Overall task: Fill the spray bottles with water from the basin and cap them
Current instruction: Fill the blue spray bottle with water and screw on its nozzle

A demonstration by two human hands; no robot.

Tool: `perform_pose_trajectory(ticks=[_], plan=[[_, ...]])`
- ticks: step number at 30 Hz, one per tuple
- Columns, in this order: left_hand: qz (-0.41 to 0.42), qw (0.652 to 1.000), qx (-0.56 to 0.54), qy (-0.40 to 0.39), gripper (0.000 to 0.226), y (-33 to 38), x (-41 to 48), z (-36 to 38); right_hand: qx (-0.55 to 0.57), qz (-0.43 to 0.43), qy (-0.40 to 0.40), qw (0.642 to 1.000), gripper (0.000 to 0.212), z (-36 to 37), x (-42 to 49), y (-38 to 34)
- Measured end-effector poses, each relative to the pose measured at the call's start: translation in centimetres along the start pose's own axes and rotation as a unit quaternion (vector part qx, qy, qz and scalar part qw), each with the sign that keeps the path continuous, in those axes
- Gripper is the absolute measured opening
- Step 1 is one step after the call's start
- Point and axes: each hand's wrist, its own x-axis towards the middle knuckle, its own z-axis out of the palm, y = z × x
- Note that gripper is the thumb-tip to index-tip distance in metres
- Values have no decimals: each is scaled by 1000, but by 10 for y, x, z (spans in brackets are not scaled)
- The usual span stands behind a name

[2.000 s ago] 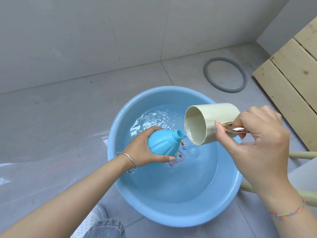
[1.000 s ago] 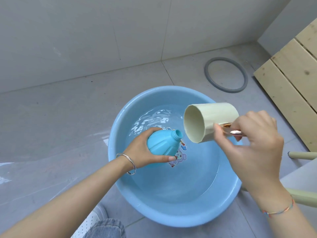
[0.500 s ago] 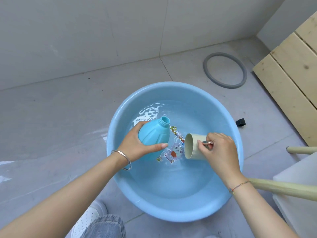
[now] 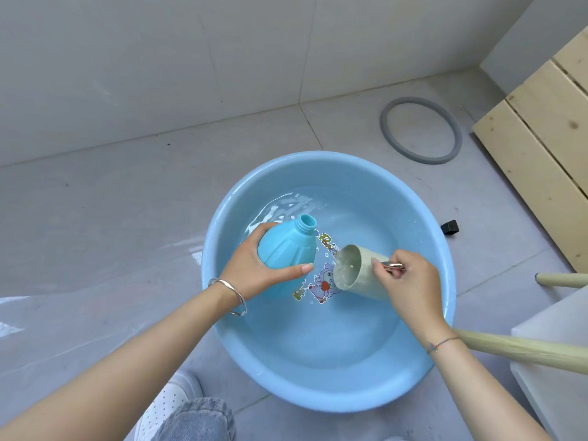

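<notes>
My left hand [image 4: 254,268] grips uncapped blue spray bottle [image 4: 286,246], tilted over basin [image 4: 334,396]. My right hand [image 4: 410,281] holds cream cup [image 4: 356,270] by metal handle, cup tipped, dipped in basin water, just beside bottle.

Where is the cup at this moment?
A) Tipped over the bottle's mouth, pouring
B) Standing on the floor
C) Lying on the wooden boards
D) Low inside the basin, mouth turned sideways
D: the right hand holds the cup on its side down in the basin, with water in its mouth, below the open neck of the bottle.
</notes>
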Motion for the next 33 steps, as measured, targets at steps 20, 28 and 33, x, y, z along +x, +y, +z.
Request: perform_pose_trajectory(ticks=[20, 28, 33], plan=[[34, 998, 45, -41, 79, 5, -3, 6, 281, 25, 123, 951, 45, -68, -4, -49], [47, 996, 51, -58, 82, 3, -3, 8, 205, -27, 129, 970, 40, -75, -9, -66], [48, 996, 53, -56, 83, 2, -2, 8, 160, -67, 135, 975, 40, -77, -10, -73]])
